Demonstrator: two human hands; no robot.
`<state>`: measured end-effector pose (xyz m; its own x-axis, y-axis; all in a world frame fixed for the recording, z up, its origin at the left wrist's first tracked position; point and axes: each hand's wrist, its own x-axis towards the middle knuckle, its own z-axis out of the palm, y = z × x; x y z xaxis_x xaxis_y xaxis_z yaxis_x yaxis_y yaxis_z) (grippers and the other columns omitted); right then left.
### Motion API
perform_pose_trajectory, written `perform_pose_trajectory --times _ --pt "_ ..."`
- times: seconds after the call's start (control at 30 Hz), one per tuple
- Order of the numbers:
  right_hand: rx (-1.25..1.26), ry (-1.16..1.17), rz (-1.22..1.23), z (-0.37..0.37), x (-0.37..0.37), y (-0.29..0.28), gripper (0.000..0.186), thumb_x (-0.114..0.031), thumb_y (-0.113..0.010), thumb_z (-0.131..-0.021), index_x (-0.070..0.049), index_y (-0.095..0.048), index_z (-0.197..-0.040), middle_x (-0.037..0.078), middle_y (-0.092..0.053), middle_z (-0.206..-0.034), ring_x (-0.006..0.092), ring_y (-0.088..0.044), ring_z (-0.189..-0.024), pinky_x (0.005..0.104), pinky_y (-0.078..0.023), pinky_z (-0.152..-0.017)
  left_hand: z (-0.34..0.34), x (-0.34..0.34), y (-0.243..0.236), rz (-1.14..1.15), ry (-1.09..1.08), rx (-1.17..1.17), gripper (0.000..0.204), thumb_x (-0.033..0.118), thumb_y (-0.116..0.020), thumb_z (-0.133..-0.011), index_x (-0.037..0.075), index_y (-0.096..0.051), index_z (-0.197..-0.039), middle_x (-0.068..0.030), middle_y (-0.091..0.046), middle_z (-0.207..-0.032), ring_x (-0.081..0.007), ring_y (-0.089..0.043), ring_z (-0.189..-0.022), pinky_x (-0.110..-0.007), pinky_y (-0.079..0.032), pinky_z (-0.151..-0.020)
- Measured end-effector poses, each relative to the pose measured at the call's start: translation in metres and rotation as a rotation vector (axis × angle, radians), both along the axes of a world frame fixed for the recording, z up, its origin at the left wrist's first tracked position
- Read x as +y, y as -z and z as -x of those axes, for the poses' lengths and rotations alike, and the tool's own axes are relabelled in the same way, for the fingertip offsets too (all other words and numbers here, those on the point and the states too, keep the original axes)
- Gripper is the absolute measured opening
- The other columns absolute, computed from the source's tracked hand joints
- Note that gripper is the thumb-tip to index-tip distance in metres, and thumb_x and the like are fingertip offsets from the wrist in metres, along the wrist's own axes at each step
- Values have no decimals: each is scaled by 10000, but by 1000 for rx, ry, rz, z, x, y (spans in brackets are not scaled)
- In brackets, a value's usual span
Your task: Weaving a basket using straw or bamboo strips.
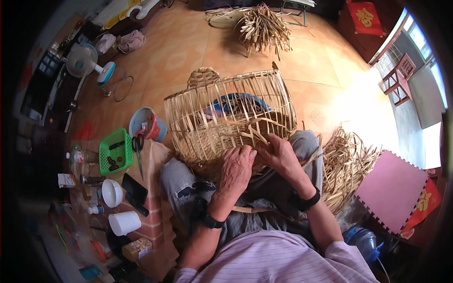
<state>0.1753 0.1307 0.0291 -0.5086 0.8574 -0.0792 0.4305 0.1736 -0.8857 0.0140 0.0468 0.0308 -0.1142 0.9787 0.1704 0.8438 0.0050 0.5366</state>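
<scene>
A half-open woven straw basket [204,140] rests across my lap, with upright bare stakes and a denser woven band along its lower side. At its near edge my left hand [235,170] is closed, thumb and fingers pinching the straw there. Close beside it, nearly touching, my right hand [284,159] is closed on a pale straw strip [257,134] that sticks up among the stakes. The fingertips of both hands are partly hidden. A loose strip [252,210] trails across my lap below the hands.
A heap of straw [347,160] lies right of my knee, beside a pink foam mat [392,191]. On the left stand a green plastic basket [116,152], scissors [138,150], a white bowl [112,193] and a white cup [125,223]. Farther off are a straw bundle [265,30] and a fan [82,60].
</scene>
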Motion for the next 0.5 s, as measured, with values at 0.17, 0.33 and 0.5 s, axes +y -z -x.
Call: perform_pose_trajectory --times 0.17,0.33,0.5 --pt "396 294 334 5 12 26 173 -101 -720 -969 24 -634 -1053 161 -678 -831 280 -621 -678 380 -510 -655 -1 5 5 -21 6 11 229 238 -561 -1075 36 -616 -983 -203 -663 -854 -422 -640 -879 -522 -480 -838" --pt "247 395 -454 6 9 33 205 6 -698 -915 -21 -560 -1063 187 -655 -842 432 -629 -733 456 -508 -657 -2 4 8 -73 -14 16 239 239 -570 -1071 36 -611 -952 -201 -667 -839 -428 -631 -835 -528 -470 -811" --pt "66 340 -516 4 19 31 158 -48 -674 -943 -2 -582 -1063 212 -633 -831 450 -653 -808 494 -519 -715 -2 7 13 -80 -35 33 260 248 -585 -1062 39 -606 -910 -198 -655 -792 -437 -628 -798 -531 -480 -777"
